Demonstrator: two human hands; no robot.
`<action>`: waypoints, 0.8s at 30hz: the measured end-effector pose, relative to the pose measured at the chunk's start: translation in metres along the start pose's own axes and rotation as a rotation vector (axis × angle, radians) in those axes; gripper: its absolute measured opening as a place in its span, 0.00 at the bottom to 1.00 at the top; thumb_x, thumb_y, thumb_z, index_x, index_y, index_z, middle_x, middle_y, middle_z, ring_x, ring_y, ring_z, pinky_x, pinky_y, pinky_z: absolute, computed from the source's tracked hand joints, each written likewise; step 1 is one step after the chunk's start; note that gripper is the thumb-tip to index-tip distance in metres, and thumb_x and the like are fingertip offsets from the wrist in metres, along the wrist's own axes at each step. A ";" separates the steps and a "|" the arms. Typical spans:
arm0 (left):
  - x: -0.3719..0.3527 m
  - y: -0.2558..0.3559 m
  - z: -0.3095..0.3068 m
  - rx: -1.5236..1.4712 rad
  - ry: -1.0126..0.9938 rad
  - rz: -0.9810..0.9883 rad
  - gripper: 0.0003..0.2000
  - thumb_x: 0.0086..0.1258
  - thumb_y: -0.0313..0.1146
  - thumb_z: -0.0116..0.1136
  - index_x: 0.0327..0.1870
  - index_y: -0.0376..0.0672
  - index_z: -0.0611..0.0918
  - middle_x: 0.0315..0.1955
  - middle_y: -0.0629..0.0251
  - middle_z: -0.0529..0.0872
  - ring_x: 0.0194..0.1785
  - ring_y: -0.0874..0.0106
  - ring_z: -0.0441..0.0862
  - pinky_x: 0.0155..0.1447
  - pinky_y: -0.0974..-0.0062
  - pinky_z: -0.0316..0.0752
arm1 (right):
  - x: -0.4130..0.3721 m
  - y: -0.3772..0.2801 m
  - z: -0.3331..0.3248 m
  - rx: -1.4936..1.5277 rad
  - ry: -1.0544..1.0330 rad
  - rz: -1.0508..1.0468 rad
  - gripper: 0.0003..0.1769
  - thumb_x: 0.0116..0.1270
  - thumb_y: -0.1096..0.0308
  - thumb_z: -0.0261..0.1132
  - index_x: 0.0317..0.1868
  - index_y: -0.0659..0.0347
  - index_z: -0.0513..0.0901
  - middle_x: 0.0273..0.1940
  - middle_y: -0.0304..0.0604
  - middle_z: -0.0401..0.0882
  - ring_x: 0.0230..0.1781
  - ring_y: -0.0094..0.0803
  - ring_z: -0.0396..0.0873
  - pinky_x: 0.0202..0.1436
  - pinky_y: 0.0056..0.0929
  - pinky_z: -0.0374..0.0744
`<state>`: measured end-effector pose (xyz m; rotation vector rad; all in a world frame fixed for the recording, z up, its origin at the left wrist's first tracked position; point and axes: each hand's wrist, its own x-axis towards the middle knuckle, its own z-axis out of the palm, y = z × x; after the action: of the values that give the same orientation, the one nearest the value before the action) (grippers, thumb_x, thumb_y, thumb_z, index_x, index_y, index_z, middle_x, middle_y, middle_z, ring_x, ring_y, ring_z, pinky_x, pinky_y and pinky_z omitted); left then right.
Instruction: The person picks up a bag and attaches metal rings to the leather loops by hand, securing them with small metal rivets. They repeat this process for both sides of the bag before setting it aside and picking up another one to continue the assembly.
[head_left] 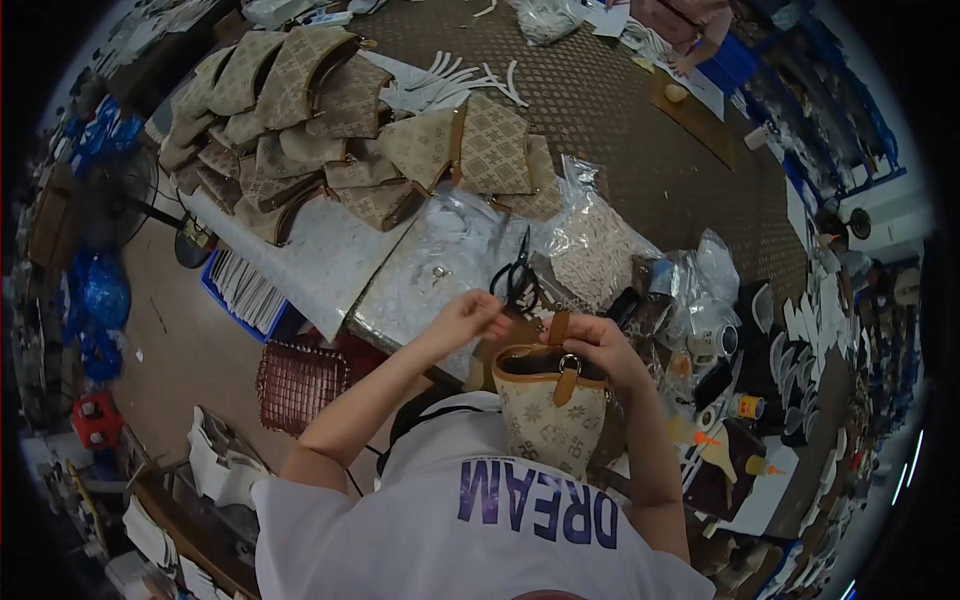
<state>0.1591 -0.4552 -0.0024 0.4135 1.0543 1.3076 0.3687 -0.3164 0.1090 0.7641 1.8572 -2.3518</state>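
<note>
A small cream patterned handbag point(555, 425) with tan trim stands upright against my front, its mouth facing up. My right hand point(598, 350) is at its rim, fingers closed on a tan leather strap point(558, 328). A metal ring point(570, 362) joins a tan tab to the bag's near side. Just left of the strap, my left hand point(473, 318) has its fingers curled and pinched together. Whatever may be between those fingertips is too small to make out. Black scissors point(518, 278) lie right beyond my left hand.
Several patterned bag pieces point(290, 110) are heaped at the back left. A plastic bag of pale small pieces point(590, 245) lies ahead. Glue bottles point(712, 452) and a yellow tin point(748, 406) are at right. Another person's hand point(685, 65) rests across the table.
</note>
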 end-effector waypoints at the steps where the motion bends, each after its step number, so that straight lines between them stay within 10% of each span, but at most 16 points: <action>1: 0.014 -0.004 -0.028 0.451 0.293 0.150 0.10 0.70 0.35 0.55 0.40 0.37 0.81 0.39 0.57 0.84 0.39 0.68 0.83 0.44 0.71 0.76 | 0.002 0.001 0.000 -0.022 0.024 -0.011 0.21 0.66 0.80 0.54 0.60 0.67 0.73 0.50 0.44 0.81 0.54 0.27 0.77 0.60 0.24 0.71; 4: 0.056 -0.037 -0.121 1.179 0.744 0.425 0.09 0.61 0.32 0.58 0.40 0.39 0.81 0.36 0.49 0.83 0.38 0.53 0.82 0.44 0.60 0.76 | 0.009 0.003 0.001 -0.042 0.035 -0.019 0.20 0.66 0.80 0.54 0.59 0.67 0.73 0.49 0.45 0.82 0.53 0.27 0.77 0.59 0.23 0.71; 13: 0.075 -0.066 -0.119 1.340 0.666 0.237 0.10 0.53 0.33 0.64 0.33 0.38 0.83 0.31 0.52 0.85 0.36 0.53 0.82 0.43 0.58 0.76 | 0.025 0.025 0.023 -0.111 0.246 -0.159 0.19 0.67 0.69 0.63 0.56 0.67 0.77 0.45 0.41 0.83 0.45 0.25 0.80 0.52 0.24 0.76; 19: 0.059 -0.026 -0.112 0.913 0.531 0.239 0.12 0.58 0.30 0.65 0.43 0.38 0.82 0.34 0.58 0.86 0.34 0.68 0.85 0.40 0.74 0.78 | 0.037 0.038 0.047 -0.484 0.693 -0.142 0.19 0.60 0.63 0.70 0.50 0.58 0.82 0.37 0.39 0.85 0.32 0.22 0.82 0.38 0.21 0.78; 24: 0.031 0.037 -0.035 0.225 0.245 0.145 0.12 0.65 0.30 0.62 0.45 0.34 0.81 0.34 0.64 0.85 0.36 0.75 0.83 0.42 0.80 0.78 | 0.042 0.029 0.059 -0.685 0.778 -0.274 0.17 0.62 0.62 0.65 0.50 0.58 0.81 0.35 0.48 0.83 0.27 0.40 0.81 0.34 0.31 0.78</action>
<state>0.1063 -0.4272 -0.0037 0.5152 1.4058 1.3976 0.3211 -0.3682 0.0755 1.4982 2.9605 -1.3583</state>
